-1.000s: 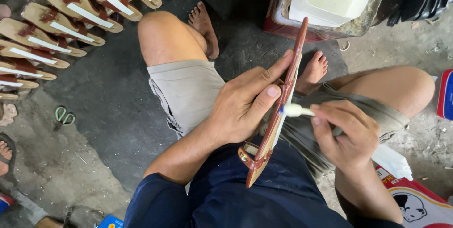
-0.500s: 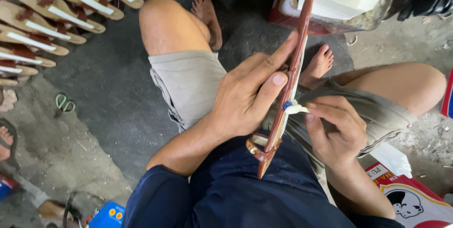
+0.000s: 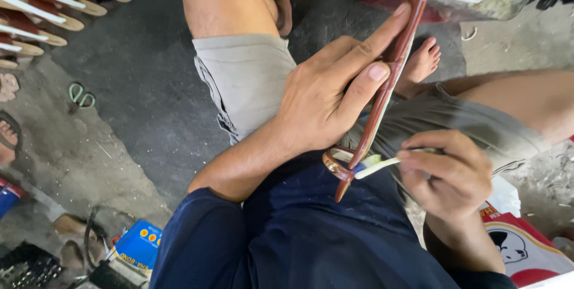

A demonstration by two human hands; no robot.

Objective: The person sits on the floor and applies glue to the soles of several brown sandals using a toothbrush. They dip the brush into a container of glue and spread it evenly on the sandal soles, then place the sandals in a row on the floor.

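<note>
Seemingly tilted on edge to expose its rim, a brown sandal [image 3: 391, 80] is clasped over the lap by the left hand [image 3: 332, 101], fingers wrapped along it. The right hand [image 3: 451, 175] pinches a white brush [image 3: 376, 166], tip touching the heel end; finished sandals [image 3: 54, 2] line the concrete floor [image 3: 137, 104] nearby.

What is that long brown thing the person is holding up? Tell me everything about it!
It looks like a sandal sole, seen edge-on: thin, long, glossy reddish-brown with a paler side. It stands tilted, its top end running out of the picture, its pointed bottom end over the lap. A brown strap loops near the bottom. The left hand grips it from the side, while the right hand presses a small white brush against its lower edge.
</note>
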